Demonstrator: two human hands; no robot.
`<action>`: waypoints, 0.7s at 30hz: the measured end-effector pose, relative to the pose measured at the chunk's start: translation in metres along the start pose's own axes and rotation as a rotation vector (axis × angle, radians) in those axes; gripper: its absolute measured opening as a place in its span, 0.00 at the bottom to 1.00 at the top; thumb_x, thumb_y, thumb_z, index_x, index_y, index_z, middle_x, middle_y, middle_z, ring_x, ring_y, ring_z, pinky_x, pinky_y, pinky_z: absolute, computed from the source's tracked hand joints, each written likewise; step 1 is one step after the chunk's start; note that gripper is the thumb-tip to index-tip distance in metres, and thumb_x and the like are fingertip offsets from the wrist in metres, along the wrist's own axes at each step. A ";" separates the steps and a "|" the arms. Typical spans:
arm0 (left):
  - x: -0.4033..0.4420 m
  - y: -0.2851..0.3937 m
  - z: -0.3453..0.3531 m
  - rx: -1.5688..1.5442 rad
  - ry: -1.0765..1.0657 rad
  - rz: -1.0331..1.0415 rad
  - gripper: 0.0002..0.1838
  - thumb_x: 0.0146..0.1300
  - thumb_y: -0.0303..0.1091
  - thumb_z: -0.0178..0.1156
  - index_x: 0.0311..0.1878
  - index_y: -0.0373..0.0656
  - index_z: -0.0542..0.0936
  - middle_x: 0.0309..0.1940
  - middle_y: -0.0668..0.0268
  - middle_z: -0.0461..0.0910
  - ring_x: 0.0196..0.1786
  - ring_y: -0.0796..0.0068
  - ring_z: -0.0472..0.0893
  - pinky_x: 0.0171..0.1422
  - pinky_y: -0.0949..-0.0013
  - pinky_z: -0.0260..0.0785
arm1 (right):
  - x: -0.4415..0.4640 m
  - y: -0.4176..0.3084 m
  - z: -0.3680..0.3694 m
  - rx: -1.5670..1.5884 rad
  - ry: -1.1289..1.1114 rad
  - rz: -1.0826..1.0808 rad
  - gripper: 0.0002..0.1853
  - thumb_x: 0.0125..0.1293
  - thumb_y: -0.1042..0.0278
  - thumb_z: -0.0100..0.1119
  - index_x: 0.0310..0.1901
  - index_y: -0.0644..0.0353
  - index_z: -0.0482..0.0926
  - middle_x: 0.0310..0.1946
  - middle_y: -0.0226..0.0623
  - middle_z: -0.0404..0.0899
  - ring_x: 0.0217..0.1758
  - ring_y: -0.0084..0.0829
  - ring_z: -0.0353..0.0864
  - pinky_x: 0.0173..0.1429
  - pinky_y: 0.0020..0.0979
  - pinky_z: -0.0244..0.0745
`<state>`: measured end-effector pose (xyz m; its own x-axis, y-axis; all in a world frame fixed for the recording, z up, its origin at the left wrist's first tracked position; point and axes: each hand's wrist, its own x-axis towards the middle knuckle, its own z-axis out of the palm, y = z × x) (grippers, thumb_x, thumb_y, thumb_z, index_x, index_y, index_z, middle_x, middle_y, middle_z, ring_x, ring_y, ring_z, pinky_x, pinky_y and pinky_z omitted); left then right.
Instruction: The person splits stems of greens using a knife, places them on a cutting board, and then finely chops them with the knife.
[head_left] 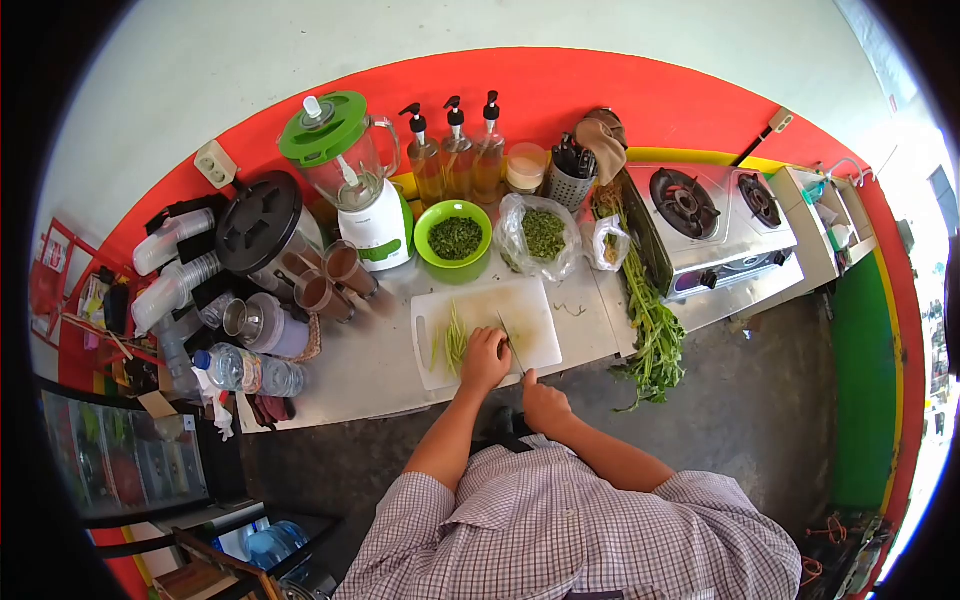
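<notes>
A white cutting board (pixel 537 315) with a handle slot lies on the metal counter, its middle stained yellowish green. Thin pale-green stalks (pixel 455 338) lie in a bundle on its left half. My left hand (pixel 485 358) rests on the board at the right side of the bundle, fingers curled down over the stalks; the fingertips are partly hidden. My right hand (pixel 546 403), at the board's front edge, is closed round the handle of a kitchen knife (pixel 513 345). The blade points away from me, close beside my left fingers.
Behind the board stand a green bowl (pixel 455 268) and a plastic bag (pixel 541 228), both with chopped greens. Leafy stalks (pixel 648 335) hang over the counter edge near the gas stove (pixel 712 225). A blender (pixel 372 230), pump bottles (pixel 457 160) and a water bottle (pixel 250 371) stand around.
</notes>
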<state>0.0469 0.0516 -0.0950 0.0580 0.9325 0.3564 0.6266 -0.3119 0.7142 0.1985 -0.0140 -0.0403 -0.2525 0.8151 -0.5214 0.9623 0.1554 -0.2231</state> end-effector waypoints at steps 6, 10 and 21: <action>-0.003 -0.003 0.004 0.015 0.014 -0.011 0.05 0.55 0.24 0.63 0.35 0.40 0.78 0.35 0.58 0.78 0.44 0.52 0.77 0.50 0.53 0.72 | 0.006 0.001 -0.009 -0.041 0.059 -0.066 0.32 0.64 0.69 0.59 0.65 0.75 0.56 0.37 0.56 0.86 0.41 0.54 0.89 0.45 0.49 0.85; -0.003 -0.004 0.003 -0.002 0.027 -0.001 0.05 0.55 0.24 0.63 0.36 0.40 0.79 0.34 0.59 0.79 0.44 0.53 0.77 0.49 0.54 0.72 | -0.008 -0.004 -0.008 0.003 0.003 -0.022 0.31 0.64 0.70 0.59 0.64 0.74 0.58 0.36 0.54 0.86 0.41 0.52 0.90 0.45 0.48 0.85; 0.002 -0.007 0.005 -0.036 0.011 -0.023 0.05 0.54 0.22 0.64 0.34 0.38 0.78 0.32 0.57 0.79 0.41 0.52 0.77 0.47 0.54 0.71 | -0.001 0.000 -0.006 -0.027 0.034 -0.014 0.31 0.64 0.70 0.61 0.64 0.72 0.59 0.36 0.50 0.88 0.41 0.47 0.91 0.43 0.42 0.86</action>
<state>0.0463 0.0562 -0.1019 0.0349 0.9376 0.3459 0.5994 -0.2966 0.7435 0.1995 -0.0117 -0.0349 -0.2626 0.8310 -0.4903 0.9613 0.1815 -0.2071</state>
